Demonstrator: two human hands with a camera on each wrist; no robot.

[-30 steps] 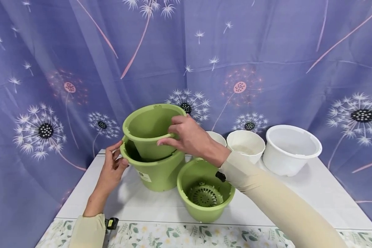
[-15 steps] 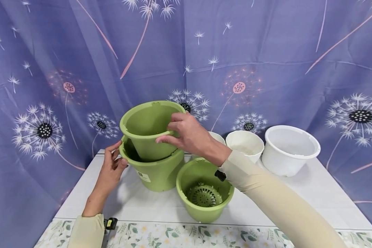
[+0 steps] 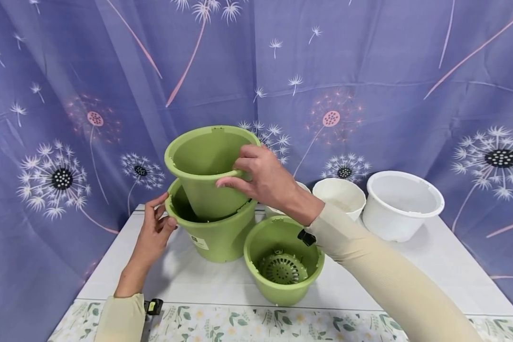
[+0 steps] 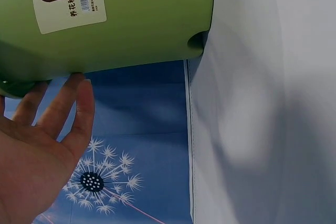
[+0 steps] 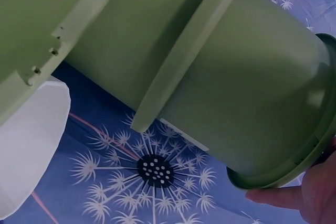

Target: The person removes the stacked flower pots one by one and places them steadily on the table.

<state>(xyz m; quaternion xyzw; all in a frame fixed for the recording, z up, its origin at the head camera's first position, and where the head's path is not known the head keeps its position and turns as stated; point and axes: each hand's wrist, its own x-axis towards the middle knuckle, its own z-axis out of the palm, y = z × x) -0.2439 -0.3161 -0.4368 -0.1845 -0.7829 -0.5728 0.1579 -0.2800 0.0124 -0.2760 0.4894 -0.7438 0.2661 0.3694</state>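
My right hand (image 3: 270, 179) grips the near right rim of a green flower pot (image 3: 207, 194), fingers inside and thumb outside. Its lower part is inside a larger green flower pot (image 3: 222, 242), which stands on the table. In the right wrist view, the raised pot (image 5: 257, 82) rises well clear of the larger pot's rim, with the right thumb (image 5: 275, 196) against its own rim. My left hand (image 3: 151, 237) touches the larger pot's left side near the rim. Fairly straight left fingers (image 4: 58, 103) rest against that pot in the left wrist view, where its label (image 4: 86, 3) shows.
Another green pot (image 3: 282, 294) with a slotted bottom stands front right of the larger one. Behind the right forearm are a white faceted pot (image 3: 339, 190), a similar one mostly hidden, and a larger white pot (image 3: 389, 221). A patterned curtain (image 3: 367, 57) hangs behind the table.
My right hand has raised the smaller green pot, so more of its wall shows above the larger pot's rim. My left hand has stayed at the larger pot.
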